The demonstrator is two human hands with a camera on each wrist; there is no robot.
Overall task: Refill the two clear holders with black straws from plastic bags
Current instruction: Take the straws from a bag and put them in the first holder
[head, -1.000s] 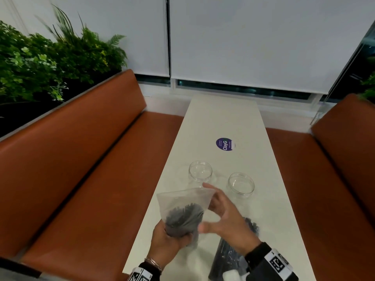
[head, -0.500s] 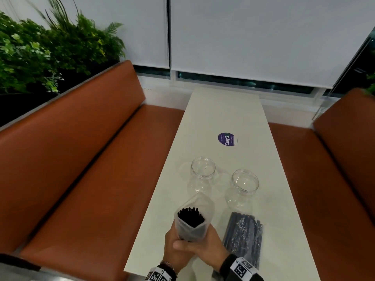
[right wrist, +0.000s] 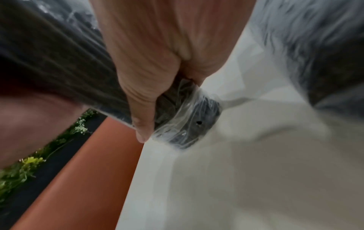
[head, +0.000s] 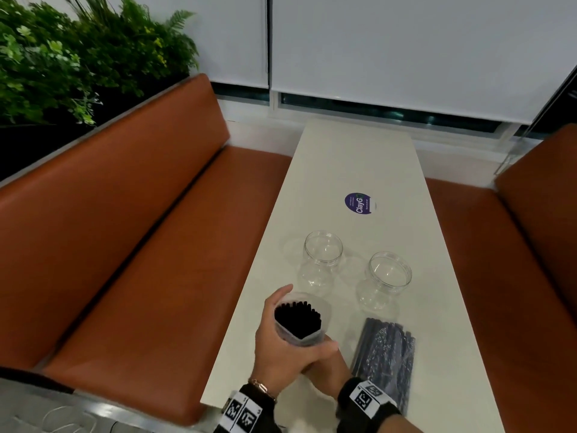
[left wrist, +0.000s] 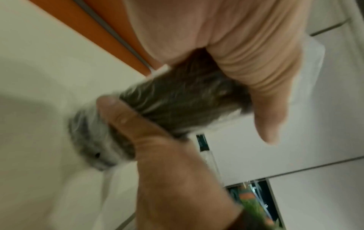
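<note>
Two clear holders, the left holder (head: 323,254) and the right holder (head: 390,273), stand with nothing in them mid-table. An open plastic bag of black straws (head: 298,321) stands upright near the table's front edge, straw ends showing at its mouth. My left hand (head: 274,335) grips the bag around its upper part. My right hand (head: 327,368) grips it lower down, mostly hidden behind the left. In the left wrist view my left hand (left wrist: 246,74) wraps the bag (left wrist: 187,99). The right wrist view shows my right hand (right wrist: 149,80) squeezing the bag's bottom end (right wrist: 189,123) just above the table.
A second bag of black straws (head: 384,354) lies flat on the white table (head: 359,157), right of my hands. A round purple sticker (head: 359,203) sits farther back. Orange benches (head: 140,245) flank the table, with plants (head: 62,57) behind the left one.
The right hand left the bag's mouth and moved down to its lower end. The bag came lower and upright, and the left hand slid up around it.
</note>
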